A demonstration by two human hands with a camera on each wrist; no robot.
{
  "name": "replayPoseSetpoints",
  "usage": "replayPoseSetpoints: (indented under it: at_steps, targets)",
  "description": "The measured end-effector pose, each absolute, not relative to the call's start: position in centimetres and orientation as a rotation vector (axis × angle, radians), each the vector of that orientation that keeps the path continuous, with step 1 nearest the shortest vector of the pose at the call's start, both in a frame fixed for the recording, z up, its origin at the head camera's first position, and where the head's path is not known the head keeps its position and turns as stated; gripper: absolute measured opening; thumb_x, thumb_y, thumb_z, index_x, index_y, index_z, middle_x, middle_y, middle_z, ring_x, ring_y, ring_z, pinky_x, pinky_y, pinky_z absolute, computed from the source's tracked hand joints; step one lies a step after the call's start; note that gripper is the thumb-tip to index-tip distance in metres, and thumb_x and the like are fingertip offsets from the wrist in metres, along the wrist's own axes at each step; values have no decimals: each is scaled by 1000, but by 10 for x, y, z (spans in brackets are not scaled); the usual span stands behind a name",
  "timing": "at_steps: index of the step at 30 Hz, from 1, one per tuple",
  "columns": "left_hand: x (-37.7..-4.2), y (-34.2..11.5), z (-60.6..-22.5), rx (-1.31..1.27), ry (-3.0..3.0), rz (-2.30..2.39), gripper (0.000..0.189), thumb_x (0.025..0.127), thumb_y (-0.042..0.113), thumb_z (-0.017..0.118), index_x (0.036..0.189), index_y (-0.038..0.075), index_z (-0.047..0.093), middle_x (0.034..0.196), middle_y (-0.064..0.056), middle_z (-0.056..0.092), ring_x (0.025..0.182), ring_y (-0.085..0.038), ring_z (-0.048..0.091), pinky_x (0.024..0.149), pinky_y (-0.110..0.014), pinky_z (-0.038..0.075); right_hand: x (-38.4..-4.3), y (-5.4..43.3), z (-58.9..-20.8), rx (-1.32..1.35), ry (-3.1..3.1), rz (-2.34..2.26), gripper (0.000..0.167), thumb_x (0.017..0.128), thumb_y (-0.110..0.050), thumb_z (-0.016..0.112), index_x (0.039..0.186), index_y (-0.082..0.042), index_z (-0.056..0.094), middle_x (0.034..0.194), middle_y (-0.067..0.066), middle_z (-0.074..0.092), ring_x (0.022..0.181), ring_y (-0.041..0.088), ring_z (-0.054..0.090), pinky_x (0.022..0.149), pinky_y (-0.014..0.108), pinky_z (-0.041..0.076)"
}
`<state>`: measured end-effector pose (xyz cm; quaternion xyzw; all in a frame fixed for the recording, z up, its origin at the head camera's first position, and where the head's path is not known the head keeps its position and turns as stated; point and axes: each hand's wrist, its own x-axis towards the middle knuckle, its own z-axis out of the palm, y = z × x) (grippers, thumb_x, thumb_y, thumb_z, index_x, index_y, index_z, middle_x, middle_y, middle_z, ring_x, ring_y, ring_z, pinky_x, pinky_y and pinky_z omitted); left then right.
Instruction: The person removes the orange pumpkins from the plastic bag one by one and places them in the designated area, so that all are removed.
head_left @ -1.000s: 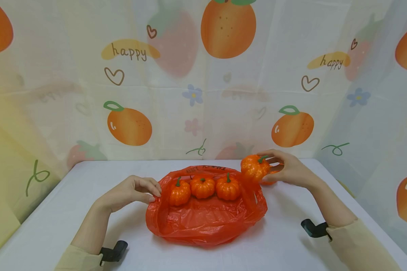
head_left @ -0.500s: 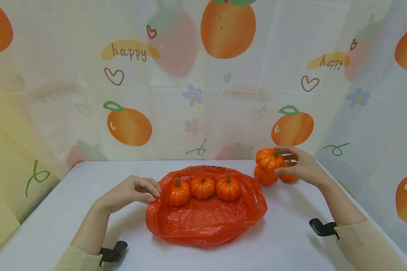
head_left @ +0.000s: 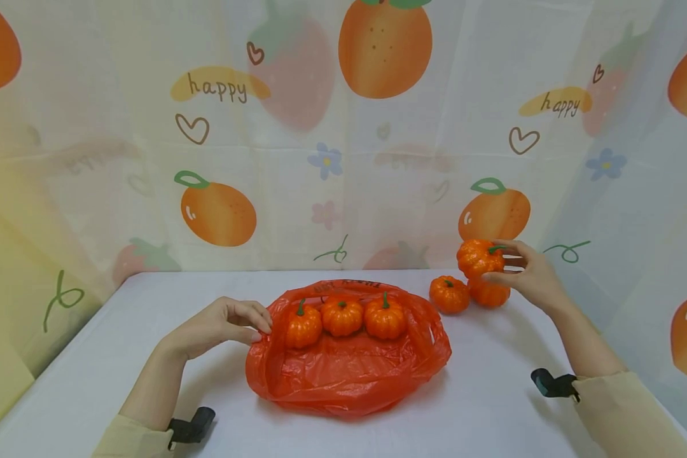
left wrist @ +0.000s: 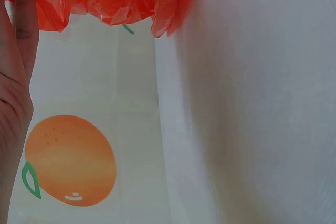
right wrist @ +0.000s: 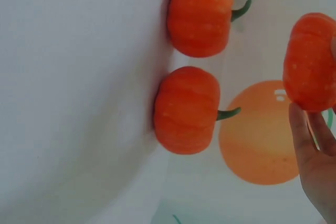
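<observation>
At the table's right rear, my right hand (head_left: 527, 270) grips a small orange pumpkin (head_left: 478, 258) with a green stem, raised above the tabletop. Two more pumpkins stand below it: one (head_left: 449, 294) to the left, another (head_left: 489, 294) partly hidden behind the held one. The right wrist view shows the held pumpkin (right wrist: 311, 62) apart from both standing ones. My left hand (head_left: 223, 324) pinches the left rim of a red plastic bag (head_left: 349, 375), which lies with its mouth wide. Inside the bag, three pumpkins (head_left: 342, 316) sit in a row along the far side.
A white-covered table (head_left: 126, 331) carries everything. Right behind it hangs a curtain (head_left: 343, 191) printed with fruit, hearts and the word "happy". Black wrist mounts (head_left: 552, 383) stick out from both sleeves.
My right hand has carried its pumpkin from the bag's right rim further right, over the standing pumpkins. The left hand and the bag have stayed still.
</observation>
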<state>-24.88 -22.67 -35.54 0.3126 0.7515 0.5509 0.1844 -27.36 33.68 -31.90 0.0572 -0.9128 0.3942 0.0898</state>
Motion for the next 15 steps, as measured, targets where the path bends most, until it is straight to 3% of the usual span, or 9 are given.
replayPoseSetpoints:
  at_steps: [11,15]
  targets:
    - [-249,-226,-357,891,2121,1549,17,90,5,65,102,-5,71,108,6,69,108,-9,61,86,-29,58,-276,354,-329,-27,-2613,1195,84,86,-47,73,152,-13,33,149,26,41,132,49,43,101,62,46]
    - [-250,-226,-357,897,2115,1552,17,90,4,65,102,-5,71,108,6,69,108,-10,61,86,-29,58,-275,360,-333,-107,-2587,1171,85,86,-49,72,153,-13,33,149,26,42,131,48,45,89,41,53]
